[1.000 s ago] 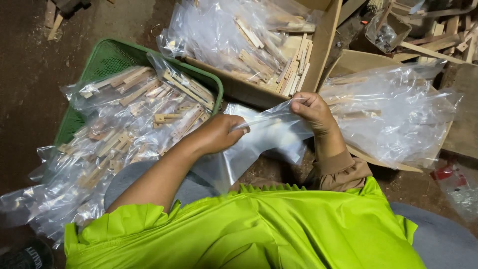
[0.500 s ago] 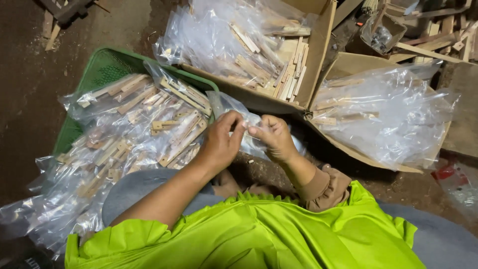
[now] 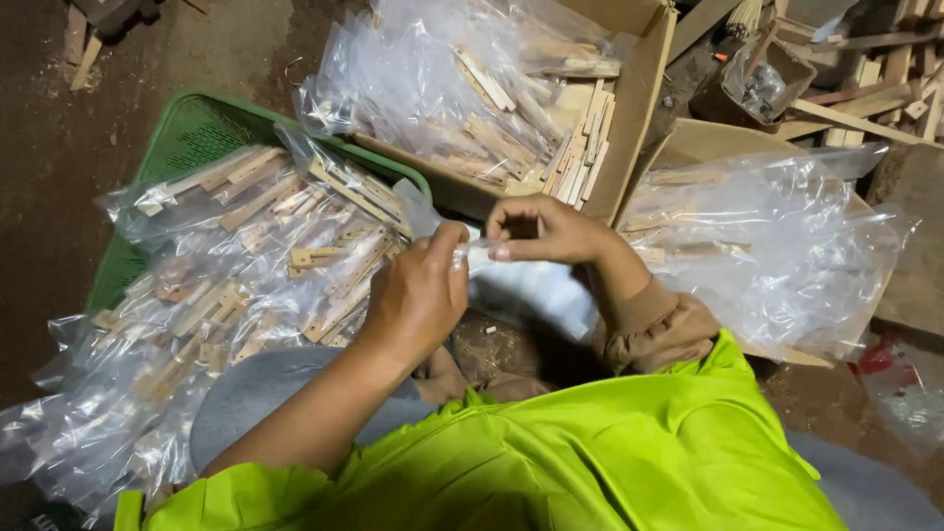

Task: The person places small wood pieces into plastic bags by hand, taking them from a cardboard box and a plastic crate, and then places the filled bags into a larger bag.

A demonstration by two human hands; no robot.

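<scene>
My left hand (image 3: 418,295) and my right hand (image 3: 541,231) meet in front of my chest, both pinching the top edge of an empty clear plastic bag (image 3: 531,290) that hangs down between them. The fingertips almost touch. To the left, close to my left hand, lies a heap of clear bags filled with small wooden pieces (image 3: 246,256) on a green plastic basket (image 3: 192,133). My sleeves and shirt are bright lime green.
A cardboard box (image 3: 639,108) ahead holds more bagged and loose wooden sticks. To the right a second box (image 3: 703,143) lined with a large clear plastic sheet (image 3: 777,256) holds some sticks. Scrap wood (image 3: 865,79) lies at the top right on a dark dirt floor.
My hands were spread apart, holding the bag wide. They have come together and now pinch its top edge close to each other. The camera view has moved closer.
</scene>
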